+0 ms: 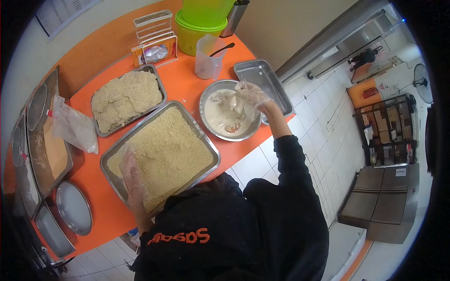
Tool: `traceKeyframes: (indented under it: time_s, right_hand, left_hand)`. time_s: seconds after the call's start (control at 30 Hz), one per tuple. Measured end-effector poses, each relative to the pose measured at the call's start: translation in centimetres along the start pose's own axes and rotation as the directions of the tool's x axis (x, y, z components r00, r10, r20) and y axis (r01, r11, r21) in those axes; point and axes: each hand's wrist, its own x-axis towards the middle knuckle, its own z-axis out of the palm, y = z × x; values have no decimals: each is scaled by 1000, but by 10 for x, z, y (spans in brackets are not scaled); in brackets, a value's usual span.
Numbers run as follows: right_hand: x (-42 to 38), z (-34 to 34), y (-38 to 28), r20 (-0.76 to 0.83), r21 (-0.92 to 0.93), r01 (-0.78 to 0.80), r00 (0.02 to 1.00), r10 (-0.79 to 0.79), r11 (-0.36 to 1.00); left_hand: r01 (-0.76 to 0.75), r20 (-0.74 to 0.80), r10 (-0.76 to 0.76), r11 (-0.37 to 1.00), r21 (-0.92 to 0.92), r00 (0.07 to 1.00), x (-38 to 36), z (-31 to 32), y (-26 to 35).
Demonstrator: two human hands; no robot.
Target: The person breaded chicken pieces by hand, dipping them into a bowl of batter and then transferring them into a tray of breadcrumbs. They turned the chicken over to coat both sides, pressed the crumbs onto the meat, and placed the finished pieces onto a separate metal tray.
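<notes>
My right hand (252, 97), in a clear plastic glove, is over a round metal bowl (204, 122) of creamy white batter (218, 114). Its fingers are closed around a batter-coated piece (236, 104) whose kind I cannot make out. More coated pieces poke out of the batter, a reddish-brown one (232, 127) near the bowl's front. My left hand (133, 177), also gloved, lies at the left side of a deep metal tray (216, 157) of pale yellow breadcrumbs (171, 150). Its fingers look stretched out on the crumbs, with nothing seen in them.
Behind the crumbs stands a tray of lumpy, crumb-like coating (126, 98). An empty metal tray (262, 75) and a plastic jug (206, 58) with a dark-handled utensil are beyond the bowl. A plastic bag (75, 126), a flour bin (51, 150) and an oval pan (73, 208) are at left.
</notes>
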Motion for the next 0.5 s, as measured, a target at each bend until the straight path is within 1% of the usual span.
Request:
traceKeyframes:
  time_s: [0.03,0.07,0.13,0.17,0.2,0.23,0.27,0.3,0.33,0.37,0.43,0.47,0.5]
  right_hand:
    - [3,2,8,-6,-57,-1,1000,0,998]
    - [7,2,17,-58,-204,61,996,-75,977]
    - [12,4,29,-123,-487,153,963,-241,860]
    - [16,2,32,-114,-701,239,892,-437,672]
    - [19,2,28,-51,-863,272,791,-609,425]
    - [21,1,24,61,-958,247,670,-740,144]
    - [16,-4,19,-8,-970,144,788,-616,196]
    - [4,-4,-1,-82,-973,32,877,-473,228]
    - [-5,-4,-11,-160,-967,-84,935,-317,240]
    - [-7,-1,-7,-187,-968,-140,956,-228,206]
    - [-10,13,6,-252,-962,-244,967,-50,121]
    - [-12,24,10,-269,-958,-260,960,-73,118]
    - [-14,38,14,-284,-955,-273,954,-97,113]
  left_hand:
    - [-2,7,2,1000,25,1000,1,-1,1]
    - [-10,16,9,998,55,1000,2,-2,3]
    - [-17,20,16,997,77,1000,1,-3,1]
    - [-16,15,15,998,65,1000,0,-3,-4]
    - [5,-1,-5,1000,28,1000,0,-2,-8]
    - [24,-17,-24,1000,-9,1000,0,0,-12]
    - [43,-30,-44,998,-47,999,-1,0,-15]
    - [29,-29,-30,999,-38,999,-2,0,-15]
    - [14,-27,-15,999,-30,1000,-3,0,-16]
    - [-1,-24,1,1000,-23,1000,-4,0,-16]
    - [2,-53,-7,996,-94,999,-6,6,-17]
    - [2,-68,-11,992,-130,998,-6,10,-17]
    - [36,-49,-42,991,-127,998,-4,12,-13]
